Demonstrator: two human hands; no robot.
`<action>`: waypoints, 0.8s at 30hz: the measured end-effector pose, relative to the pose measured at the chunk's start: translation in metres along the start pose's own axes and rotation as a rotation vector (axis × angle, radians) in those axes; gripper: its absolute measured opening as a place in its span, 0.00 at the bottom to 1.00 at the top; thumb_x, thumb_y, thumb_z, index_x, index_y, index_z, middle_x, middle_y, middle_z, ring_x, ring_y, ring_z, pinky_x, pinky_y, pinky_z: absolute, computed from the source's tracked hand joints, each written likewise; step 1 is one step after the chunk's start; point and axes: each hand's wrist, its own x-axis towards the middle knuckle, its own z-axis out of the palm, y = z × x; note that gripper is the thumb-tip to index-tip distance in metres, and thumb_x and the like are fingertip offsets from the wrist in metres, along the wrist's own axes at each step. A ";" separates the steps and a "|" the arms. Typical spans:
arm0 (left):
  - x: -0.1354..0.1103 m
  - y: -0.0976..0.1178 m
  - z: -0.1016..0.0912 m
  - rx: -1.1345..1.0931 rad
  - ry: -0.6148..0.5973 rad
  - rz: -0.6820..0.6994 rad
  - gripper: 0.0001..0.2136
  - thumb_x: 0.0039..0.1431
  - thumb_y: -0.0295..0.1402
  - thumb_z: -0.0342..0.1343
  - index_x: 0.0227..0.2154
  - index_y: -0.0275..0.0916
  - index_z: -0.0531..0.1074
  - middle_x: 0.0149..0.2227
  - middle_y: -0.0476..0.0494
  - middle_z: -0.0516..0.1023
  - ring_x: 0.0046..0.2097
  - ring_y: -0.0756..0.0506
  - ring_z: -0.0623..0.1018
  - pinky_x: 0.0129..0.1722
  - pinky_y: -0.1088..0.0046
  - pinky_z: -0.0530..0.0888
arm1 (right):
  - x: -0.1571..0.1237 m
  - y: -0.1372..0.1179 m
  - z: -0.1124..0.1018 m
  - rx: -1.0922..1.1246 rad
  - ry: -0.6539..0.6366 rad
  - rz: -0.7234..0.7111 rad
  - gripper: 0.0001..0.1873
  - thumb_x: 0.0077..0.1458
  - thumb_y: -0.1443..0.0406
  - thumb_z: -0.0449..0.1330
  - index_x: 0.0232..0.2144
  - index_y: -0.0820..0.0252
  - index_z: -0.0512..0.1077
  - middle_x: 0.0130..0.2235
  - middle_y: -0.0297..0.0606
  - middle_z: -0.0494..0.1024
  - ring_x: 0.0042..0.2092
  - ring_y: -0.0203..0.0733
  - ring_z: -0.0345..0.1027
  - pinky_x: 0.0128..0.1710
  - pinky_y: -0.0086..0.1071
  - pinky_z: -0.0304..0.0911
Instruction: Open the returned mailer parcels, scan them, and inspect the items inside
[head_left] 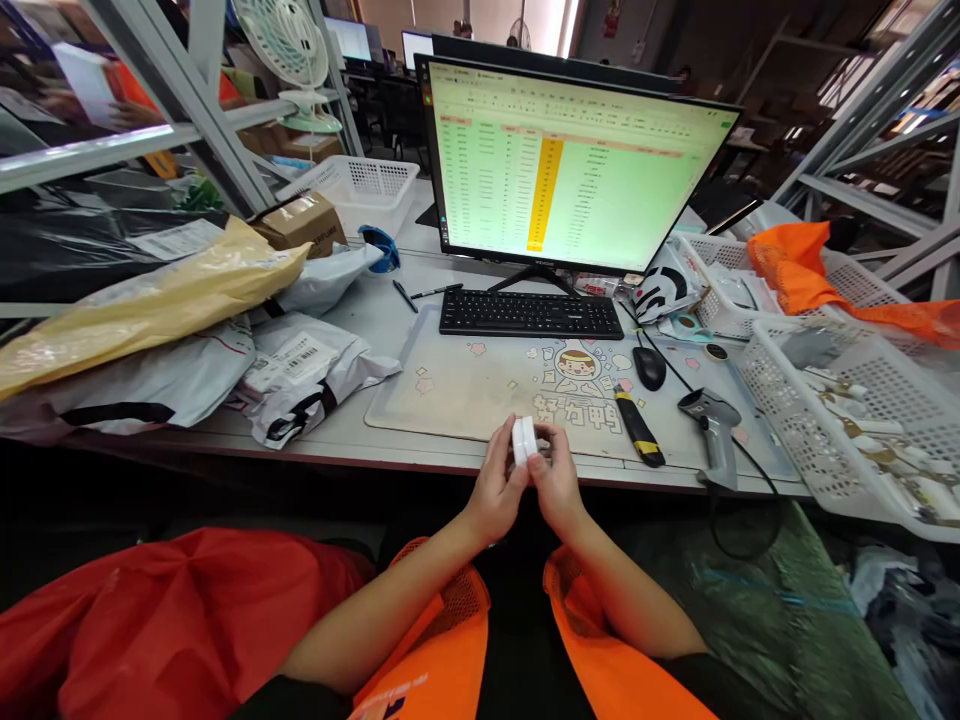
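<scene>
Between both hands I hold a small white box-like item (524, 440) just over the front edge of the desk mat (465, 395). A thin seam line runs down it, and its exact kind is not clear. My left hand (498, 487) has its fingers closed around the left side, thumb in front. On the right side, my right hand (556, 480) grips it with thumb and fingers. Right of the hands lies a black and yellow utility knife (638, 426). Behind them is a black keyboard (529, 313).
A monitor (570, 165) shows a spreadsheet. Wrapped parcels (300, 370) pile up on the left. A mouse (649, 368), a barcode scanner (716, 435) with a looping cable and a white basket (795, 430) of small items stand at right. Metal racks flank the desk.
</scene>
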 end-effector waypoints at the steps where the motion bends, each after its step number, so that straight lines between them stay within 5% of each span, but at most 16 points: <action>1: 0.000 -0.002 0.000 -0.055 0.043 -0.032 0.29 0.57 0.49 0.65 0.59 0.45 0.73 0.68 0.42 0.66 0.71 0.37 0.60 0.72 0.62 0.53 | 0.000 -0.001 -0.002 -0.064 -0.004 -0.034 0.31 0.61 0.41 0.54 0.54 0.55 0.64 0.53 0.48 0.73 0.54 0.53 0.70 0.56 0.48 0.68; 7: 0.008 0.009 0.002 -0.486 0.228 -0.567 0.24 0.67 0.51 0.49 0.46 0.35 0.78 0.48 0.34 0.83 0.57 0.32 0.77 0.59 0.51 0.73 | 0.025 -0.005 -0.047 -0.327 -0.230 -0.267 0.35 0.60 0.52 0.63 0.65 0.53 0.61 0.69 0.50 0.60 0.71 0.58 0.50 0.70 0.59 0.49; 10: 0.007 0.011 -0.004 -0.494 0.256 -0.475 0.23 0.68 0.50 0.49 0.49 0.36 0.77 0.52 0.35 0.81 0.61 0.34 0.75 0.61 0.54 0.72 | 0.033 -0.004 -0.058 -0.324 -0.194 -0.211 0.34 0.63 0.50 0.59 0.66 0.54 0.60 0.69 0.50 0.60 0.71 0.59 0.52 0.68 0.60 0.52; 15: 0.003 -0.008 -0.004 -0.331 0.183 -0.155 0.21 0.63 0.44 0.60 0.55 0.39 0.76 0.65 0.41 0.72 0.70 0.40 0.64 0.69 0.67 0.59 | 0.019 -0.012 -0.020 -0.296 -0.223 -0.185 0.37 0.59 0.46 0.61 0.63 0.58 0.64 0.59 0.52 0.71 0.59 0.57 0.68 0.60 0.55 0.65; 18: 0.005 -0.003 -0.001 -0.433 0.254 -0.350 0.20 0.68 0.45 0.52 0.49 0.35 0.78 0.56 0.36 0.79 0.64 0.38 0.73 0.65 0.63 0.67 | 0.017 -0.021 -0.009 -0.407 -0.223 -0.325 0.36 0.56 0.49 0.66 0.61 0.59 0.67 0.57 0.54 0.72 0.59 0.58 0.67 0.60 0.56 0.64; 22: 0.013 0.029 -0.011 -0.545 0.265 -0.674 0.21 0.71 0.43 0.45 0.44 0.33 0.79 0.42 0.35 0.84 0.46 0.38 0.83 0.47 0.61 0.79 | 0.037 -0.023 -0.043 -0.469 -0.500 -0.490 0.40 0.58 0.52 0.66 0.67 0.55 0.60 0.65 0.52 0.66 0.67 0.60 0.58 0.66 0.59 0.57; 24: 0.016 0.042 -0.018 -0.574 0.244 -0.713 0.23 0.71 0.45 0.43 0.45 0.35 0.78 0.41 0.36 0.84 0.42 0.38 0.83 0.40 0.61 0.80 | 0.050 -0.018 -0.064 -0.551 -0.336 -0.481 0.34 0.64 0.56 0.60 0.69 0.54 0.59 0.67 0.51 0.64 0.70 0.59 0.53 0.68 0.63 0.52</action>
